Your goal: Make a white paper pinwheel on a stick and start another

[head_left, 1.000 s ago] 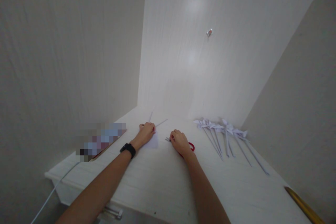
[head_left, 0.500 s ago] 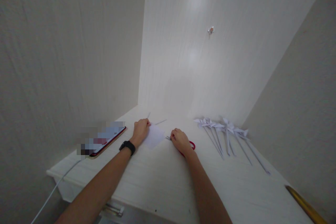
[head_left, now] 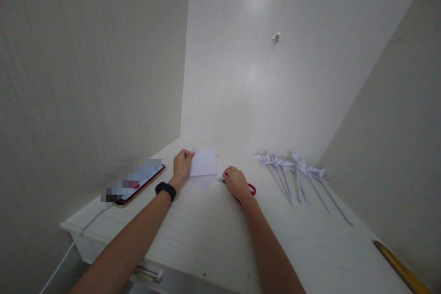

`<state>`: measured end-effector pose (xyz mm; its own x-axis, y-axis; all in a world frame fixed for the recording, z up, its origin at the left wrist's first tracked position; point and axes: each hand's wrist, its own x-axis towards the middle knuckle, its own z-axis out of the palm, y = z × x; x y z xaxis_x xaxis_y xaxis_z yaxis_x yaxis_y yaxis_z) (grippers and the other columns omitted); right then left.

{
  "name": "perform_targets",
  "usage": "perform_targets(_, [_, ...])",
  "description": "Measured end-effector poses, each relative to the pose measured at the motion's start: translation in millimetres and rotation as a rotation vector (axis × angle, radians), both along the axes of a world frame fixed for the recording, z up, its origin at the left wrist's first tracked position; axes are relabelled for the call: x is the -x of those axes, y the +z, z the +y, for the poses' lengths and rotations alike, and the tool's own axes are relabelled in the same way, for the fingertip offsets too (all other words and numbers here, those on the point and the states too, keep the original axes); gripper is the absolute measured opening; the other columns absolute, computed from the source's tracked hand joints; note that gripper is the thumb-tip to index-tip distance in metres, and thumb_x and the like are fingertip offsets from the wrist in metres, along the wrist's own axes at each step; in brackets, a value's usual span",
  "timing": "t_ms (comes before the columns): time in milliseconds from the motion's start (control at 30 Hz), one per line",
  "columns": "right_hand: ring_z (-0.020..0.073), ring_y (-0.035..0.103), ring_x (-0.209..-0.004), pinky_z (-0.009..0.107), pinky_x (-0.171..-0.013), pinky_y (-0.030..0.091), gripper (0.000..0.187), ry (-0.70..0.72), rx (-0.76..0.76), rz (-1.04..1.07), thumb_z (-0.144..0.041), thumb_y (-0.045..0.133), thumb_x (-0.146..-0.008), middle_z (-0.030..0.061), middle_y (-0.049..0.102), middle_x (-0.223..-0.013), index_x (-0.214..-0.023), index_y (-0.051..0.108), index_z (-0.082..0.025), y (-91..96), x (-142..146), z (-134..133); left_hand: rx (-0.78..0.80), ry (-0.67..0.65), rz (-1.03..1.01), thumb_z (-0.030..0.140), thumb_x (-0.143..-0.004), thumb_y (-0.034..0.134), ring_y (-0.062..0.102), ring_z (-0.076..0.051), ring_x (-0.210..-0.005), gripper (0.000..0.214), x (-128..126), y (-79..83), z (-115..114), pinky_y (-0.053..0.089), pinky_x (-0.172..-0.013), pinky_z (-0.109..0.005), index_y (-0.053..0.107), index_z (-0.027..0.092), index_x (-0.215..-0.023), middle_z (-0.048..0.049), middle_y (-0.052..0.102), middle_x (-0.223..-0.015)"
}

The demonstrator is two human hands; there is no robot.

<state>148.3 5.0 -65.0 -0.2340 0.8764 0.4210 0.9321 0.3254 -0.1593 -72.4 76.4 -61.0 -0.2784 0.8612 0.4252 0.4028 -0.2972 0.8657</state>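
My left hand (head_left: 182, 164), with a black watch (head_left: 166, 190) on its wrist, pinches the left edge of a square white sheet of paper (head_left: 204, 163). Under the raised sheet, the corner of another white paper (head_left: 204, 183) shows on the table. Just to the right, my right hand (head_left: 234, 180) is closed over a pair of scissors with red handles (head_left: 252, 189). Their metal blade tips poke out left of my fingers, and my palm hides the middle. Thin white paper sticks (head_left: 194, 149) lie behind the sheet, mostly covered.
Several folded paper pinwheel-like pieces on thin sticks (head_left: 298, 165) lie at the right. On the left, a phone (head_left: 141, 183) leans by the wall with a white cable (head_left: 86, 226). A golden object (head_left: 399, 264) lies at the right edge. Walls enclose the white table (head_left: 213, 234).
A square sheet has come up in my left hand and now hides part of the paper below and the sticks. My right hand has stayed over the scissors.
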Motion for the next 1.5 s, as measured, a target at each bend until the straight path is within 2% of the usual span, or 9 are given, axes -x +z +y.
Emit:
perform_targets(100, [0.0156, 0.054, -0.084, 0.027, -0.077, 0.037, 0.022, 0.062, -0.012, 0.287, -0.029, 0.041, -0.089, 0.0058, 0.062, -0.087, -0.08, 0.058, -0.017, -3.4, 2, 4, 0.024, -0.164, -0.232, 0.037, -0.065, 0.064, 0.055, -0.017, -0.065, 0.022, -7, 0.7, 0, 0.039, -0.061, -0.026, 0.058, 0.016, -0.066, -0.0038, 0.061, -0.067])
perform_targets(200, [0.0149, 0.053, -0.076, 0.026, -0.073, 0.039, 0.019, 0.142, -0.04, 0.525, -0.033, 0.047, -0.084, 0.003, 0.06, -0.079, -0.075, 0.055, -0.018, -3.6, 5, 6, 0.023, -0.334, -0.346, 0.038, -0.059, 0.069, 0.053, -0.014, -0.061, 0.025, -15, 6.0, -6, 0.04, -0.059, -0.025, 0.059, 0.015, -0.064, -0.0017, 0.059, -0.061])
perform_targets(400, [0.0148, 0.048, -0.066, 0.026, -0.068, 0.037, 0.021, 0.063, -0.11, 0.739, -0.036, 0.053, -0.076, -0.0004, 0.053, -0.066, -0.064, 0.049, -0.019, 4.3, 5, 5, 0.001, -0.449, -0.435, 0.03, -0.054, 0.075, 0.053, -0.011, -0.061, 0.024, -21, 14.5, -15, 0.04, -0.061, -0.024, 0.057, 0.016, -0.063, 0.0011, 0.059, -0.062])
perform_targets(533, [0.0145, 0.047, -0.064, 0.026, -0.065, 0.036, 0.025, 0.037, -0.129, 0.8, -0.04, 0.052, -0.074, -0.0009, 0.052, -0.062, -0.061, 0.049, -0.019, 6.0, 2, 4, 0.061, -0.55, -0.461, 0.03, -0.053, 0.076, 0.057, -0.013, -0.068, 0.03, -23, 15.5, -19, 0.043, -0.067, -0.025, 0.065, 0.015, -0.076, -0.0024, 0.065, -0.073])
perform_targets(600, [0.0142, 0.047, -0.063, 0.026, -0.064, 0.036, 0.025, 0.037, -0.136, 0.811, -0.039, 0.052, -0.074, -0.0009, 0.052, -0.062, -0.06, 0.049, -0.019, 5.9, 1, 4, 0.068, -0.563, -0.438, 0.032, -0.055, 0.075, 0.057, -0.013, -0.069, 0.031, -23, 16.5, -21, 0.042, -0.069, -0.026, 0.067, 0.014, -0.079, -0.0038, 0.066, -0.076])
perform_targets(767, [0.0154, 0.05, -0.066, 0.026, -0.065, 0.037, 0.025, 0.077, -0.111, 0.789, -0.039, 0.051, -0.074, 0.0013, 0.057, -0.065, -0.061, 0.054, -0.018, 4.9, 0, 4, 0.056, -0.524, -0.381, 0.037, -0.061, 0.07, 0.053, -0.012, -0.067, 0.026, -22, 16.4, -22, 0.041, -0.066, -0.025, 0.066, 0.013, -0.07, -0.0032, 0.062, -0.071])
perform_targets(900, [0.0163, 0.051, -0.068, 0.027, -0.067, 0.038, 0.027, 0.098, -0.085, 0.78, -0.041, 0.049, -0.075, 0.0025, 0.059, -0.067, -0.065, 0.056, -0.017, 4.6, 0, 4, 0.084, -0.534, -0.42, 0.04, -0.063, 0.067, 0.055, -0.013, -0.072, 0.03, -22, 14.3, -19, 0.043, -0.071, -0.025, 0.067, 0.013, -0.076, -0.005, 0.064, -0.079])
perform_targets(1133, [0.0128, 0.042, -0.06, 0.025, -0.061, 0.033, 0.032, 0.09, -0.087, 0.756, -0.04, 0.047, -0.076, -0.001, 0.048, -0.057, -0.053, 0.044, -0.019, 6.7, -1, 2, 0.128, -0.59, -0.464, 0.036, -0.058, 0.071, 0.053, -0.013, -0.07, 0.027, -26, 20.1, -26, 0.042, -0.071, -0.026, 0.066, 0.012, -0.069, -0.0038, 0.063, -0.073])
perform_targets(1500, [0.0113, 0.037, -0.056, 0.024, -0.056, 0.03, 0.033, 0.067, -0.095, 0.799, -0.042, 0.048, -0.075, -0.0029, 0.042, -0.053, -0.052, 0.043, -0.019, 7.4, -3, 4, 0.158, -0.603, -0.495, 0.036, -0.059, 0.072, 0.056, -0.014, -0.073, 0.028, -27, 22.6, -30, 0.043, -0.075, -0.027, 0.067, 0.012, -0.071, -0.0058, 0.065, -0.078])
